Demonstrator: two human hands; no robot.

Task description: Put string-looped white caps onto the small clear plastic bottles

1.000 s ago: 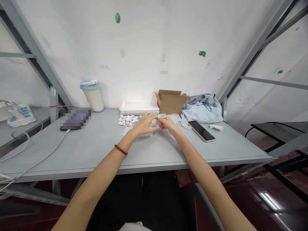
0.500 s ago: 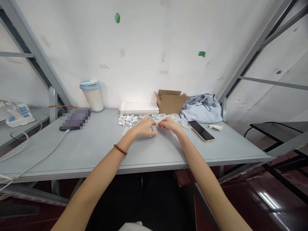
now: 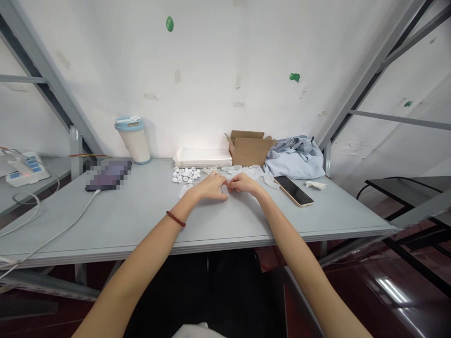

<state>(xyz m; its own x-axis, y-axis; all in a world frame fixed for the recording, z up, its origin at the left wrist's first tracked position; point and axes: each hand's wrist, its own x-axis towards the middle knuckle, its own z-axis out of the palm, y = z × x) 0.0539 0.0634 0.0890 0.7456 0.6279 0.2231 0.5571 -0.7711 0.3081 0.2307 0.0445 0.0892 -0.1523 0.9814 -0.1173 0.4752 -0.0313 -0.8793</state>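
Note:
My left hand [image 3: 212,186] is curled around a small translucent plastic bottle [image 3: 224,189], thumb on the near side and fingers on the far side. My right hand [image 3: 244,183] is closed in a pinch at the bottle's upper right end; whatever sits between those fingertips is too small to make out. White caps [image 3: 185,175] lie in a group beyond my left wrist. Several more translucent bottles [image 3: 270,180] are spread behind and right of my right hand. Other clear pieces [image 3: 183,190] rest beside my left wrist, partly hidden by it.
Along the wall stand a tumbler [image 3: 134,141], a stack of white trays [image 3: 202,158], an open cardboard box [image 3: 248,151] and crumpled blue cloth [image 3: 298,159]. A phone [image 3: 293,191] and tissue [image 3: 315,185] lie right. Another device [image 3: 108,175] with a white cable lies left.
My right hand has moved slightly left, its fingers drawing together against the bottle's end by my left fingertips. My left hand keeps its hold; the view has shifted slightly.

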